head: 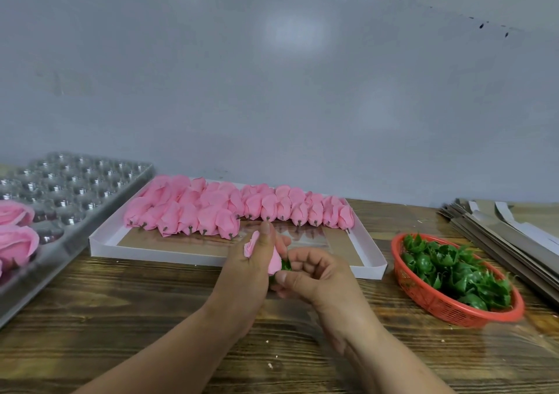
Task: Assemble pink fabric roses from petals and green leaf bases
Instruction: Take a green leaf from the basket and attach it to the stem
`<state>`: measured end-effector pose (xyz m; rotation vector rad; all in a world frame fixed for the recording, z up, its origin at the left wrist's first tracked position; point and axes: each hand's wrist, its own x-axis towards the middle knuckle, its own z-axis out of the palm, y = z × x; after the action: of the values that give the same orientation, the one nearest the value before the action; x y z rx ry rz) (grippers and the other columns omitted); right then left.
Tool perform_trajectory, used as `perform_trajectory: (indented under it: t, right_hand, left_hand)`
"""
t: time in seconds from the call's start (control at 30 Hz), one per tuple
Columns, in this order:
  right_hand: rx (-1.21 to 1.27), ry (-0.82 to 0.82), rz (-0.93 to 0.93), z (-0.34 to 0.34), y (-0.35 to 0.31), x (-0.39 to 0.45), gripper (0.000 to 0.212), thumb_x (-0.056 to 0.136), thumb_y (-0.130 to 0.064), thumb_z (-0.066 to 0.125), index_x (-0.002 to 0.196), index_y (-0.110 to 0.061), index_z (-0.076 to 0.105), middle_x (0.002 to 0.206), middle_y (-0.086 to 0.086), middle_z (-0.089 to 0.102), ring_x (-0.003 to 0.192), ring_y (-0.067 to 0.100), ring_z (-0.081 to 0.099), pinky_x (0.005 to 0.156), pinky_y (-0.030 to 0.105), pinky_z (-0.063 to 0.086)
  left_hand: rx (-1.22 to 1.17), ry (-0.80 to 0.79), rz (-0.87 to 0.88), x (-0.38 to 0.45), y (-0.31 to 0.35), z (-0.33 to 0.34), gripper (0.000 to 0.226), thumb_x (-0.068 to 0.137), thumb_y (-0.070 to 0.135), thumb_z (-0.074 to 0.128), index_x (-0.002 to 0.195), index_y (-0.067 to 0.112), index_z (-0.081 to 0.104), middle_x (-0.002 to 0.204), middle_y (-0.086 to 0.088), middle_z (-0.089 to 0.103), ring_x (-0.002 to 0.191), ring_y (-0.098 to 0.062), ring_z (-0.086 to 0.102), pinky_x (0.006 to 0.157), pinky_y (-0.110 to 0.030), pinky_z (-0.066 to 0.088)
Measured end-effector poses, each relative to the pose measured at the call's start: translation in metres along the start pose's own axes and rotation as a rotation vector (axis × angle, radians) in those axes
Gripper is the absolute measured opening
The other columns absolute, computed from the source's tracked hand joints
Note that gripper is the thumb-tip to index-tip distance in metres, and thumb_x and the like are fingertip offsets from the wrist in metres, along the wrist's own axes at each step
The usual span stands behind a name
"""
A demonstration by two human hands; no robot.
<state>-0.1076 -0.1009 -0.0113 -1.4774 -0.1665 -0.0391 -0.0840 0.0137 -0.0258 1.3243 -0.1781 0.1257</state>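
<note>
1. At centre frame, low over a wood-grain table (151, 318), a person's left hand (251, 260) wraps its fingers around a pink rose bud (274, 262), one fingertip raised past the petals, while the right hand (314, 275) pinches a green leaf base (286, 265) against the bud's lower end.
2. Both hands meet at the bud's base, which suggests the green piece is being seated onto the bud; whether it is fully on cannot be told, since the fingers hide the joint.
3. Behind the hands, a shallow white tray (127, 250) holds rows of unfinished pink buds (242, 209), laid on their sides with dark stem tips pointing toward the worker, likely so each can be picked up by its end.
4. At right of frame, a red mesh basket (423, 297) heaped with green leaf bases (453, 272) sits near the right hand, handy for the next pick.
5. At left of frame, a clear moulded tray (84, 182) with round pockets carries fuller pink roses (16, 242) at its near end, apparently the finished ones.
6. The held bud looks soft and matte, its petals folded tight, the green base small and glossy.
7. Flat grey card sheets (499, 233) lie stacked at far right.
</note>
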Motion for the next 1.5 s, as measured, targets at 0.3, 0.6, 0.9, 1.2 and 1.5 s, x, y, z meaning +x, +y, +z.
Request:
perform_trajectory:
  t: [0.3, 0.6, 0.9, 1.2, 1.5]
  right_hand:
    - [0.048, -0.003, 0.008, 0.003, 0.0, -0.002, 0.032, 0.072, 0.02, 0.062, 0.089, -0.007, 0.071, 0.087, 0.025, 0.068, 0.079, 0.029, 0.059, 0.082, 0.049, 0.052]
    - [0.232, 0.077, 0.089, 0.002, 0.004, 0.0, 0.032, 0.073, 0.025, 0.053, 0.075, -0.001, 0.072, 0.074, 0.015, 0.07, 0.062, 0.015, 0.064, 0.06, 0.022, 0.055]
    - [0.327, 0.016, 0.184, 0.007, 0.01, -0.001, 0.019, 0.059, 0.007, 0.066, 0.074, 0.0, 0.074, 0.077, 0.02, 0.07, 0.061, 0.021, 0.068, 0.058, 0.023, 0.057]
    - [0.339, 0.064, 0.099, 0.006, 0.008, 0.0, 0.018, 0.054, 0.004, 0.067, 0.072, 0.003, 0.069, 0.067, 0.02, 0.067, 0.052, 0.021, 0.062, 0.053, 0.024, 0.055]
    - [0.095, 0.067, -0.103, 0.006, 0.006, -0.003, 0.016, 0.072, 0.013, 0.065, 0.076, -0.001, 0.07, 0.073, 0.017, 0.069, 0.064, 0.022, 0.064, 0.061, 0.027, 0.056]
  left_hand:
    - [0.048, 0.016, 0.031, 0.003, -0.004, -0.002, 0.052, 0.07, 0.072, 0.041, 0.063, 0.026, 0.063, 0.085, 0.001, 0.071, 0.073, -0.004, 0.066, 0.063, -0.019, 0.053]
    - [0.016, 0.032, -0.014, 0.002, -0.004, -0.002, 0.045, 0.071, 0.066, 0.042, 0.059, 0.027, 0.061, 0.089, 0.007, 0.073, 0.081, -0.006, 0.067, 0.077, -0.028, 0.046]
    - [-0.107, 0.0, -0.131, 0.002, 0.0, -0.003, 0.05, 0.062, 0.072, 0.047, 0.058, 0.025, 0.061, 0.094, 0.004, 0.074, 0.079, -0.017, 0.07, 0.059, -0.035, 0.054]
    - [-0.113, -0.063, -0.106, -0.001, -0.002, -0.003, 0.047, 0.074, 0.06, 0.045, 0.083, 0.024, 0.074, 0.095, 0.0, 0.074, 0.09, -0.021, 0.068, 0.073, -0.037, 0.054]
    - [-0.286, -0.118, -0.212, -0.001, 0.0, -0.004, 0.048, 0.077, 0.053, 0.046, 0.081, 0.016, 0.076, 0.096, -0.009, 0.074, 0.088, -0.022, 0.071, 0.08, -0.042, 0.056]
